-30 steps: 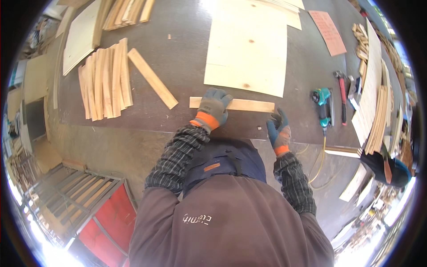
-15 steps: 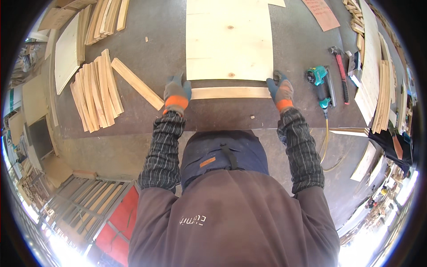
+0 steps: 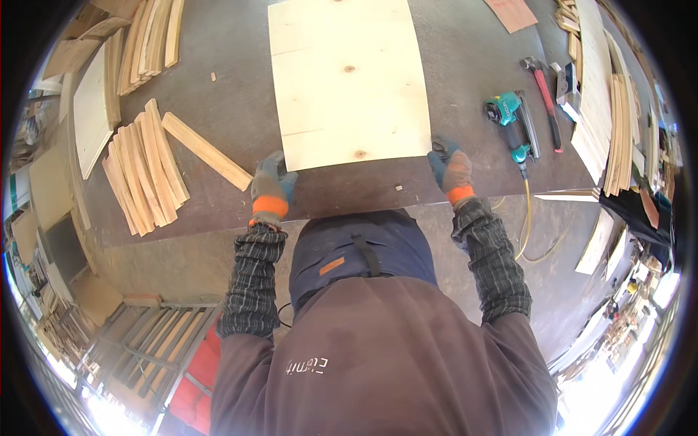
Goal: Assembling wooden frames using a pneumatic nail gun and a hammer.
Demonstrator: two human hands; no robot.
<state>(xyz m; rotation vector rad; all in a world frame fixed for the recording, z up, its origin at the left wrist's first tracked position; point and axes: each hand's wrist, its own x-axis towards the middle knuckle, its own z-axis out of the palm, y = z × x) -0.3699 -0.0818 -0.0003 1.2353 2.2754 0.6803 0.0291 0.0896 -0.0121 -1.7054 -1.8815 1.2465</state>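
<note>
A pale plywood sheet point(image 3: 350, 87) with a few knots lies lengthwise away from me on the dark worktable. My left hand point(image 3: 271, 187), in a grey-blue glove with an orange cuff, is closed at its near left corner. At the near right corner my right hand point(image 3: 452, 173), gloved alike, has its fingers curled against the edge. The fingertips of both hands are partly hidden. No wooden strip shows along the sheet's near edge; whatever lies beneath the sheet is hidden.
Left of the sheet lie a single wooden strip point(image 3: 207, 151) and a fanned row of strips point(image 3: 144, 171). On the right rest a teal nail gun point(image 3: 510, 123) with a yellow hose point(image 3: 526, 218) and a red-handled hammer point(image 3: 544, 98). More strips point(image 3: 618, 134) line the right side.
The sheet has come nearer to me, and the strip that lay before its near edge is out of sight. Both hands have moved nearer with it. The whole view has turned slightly.
</note>
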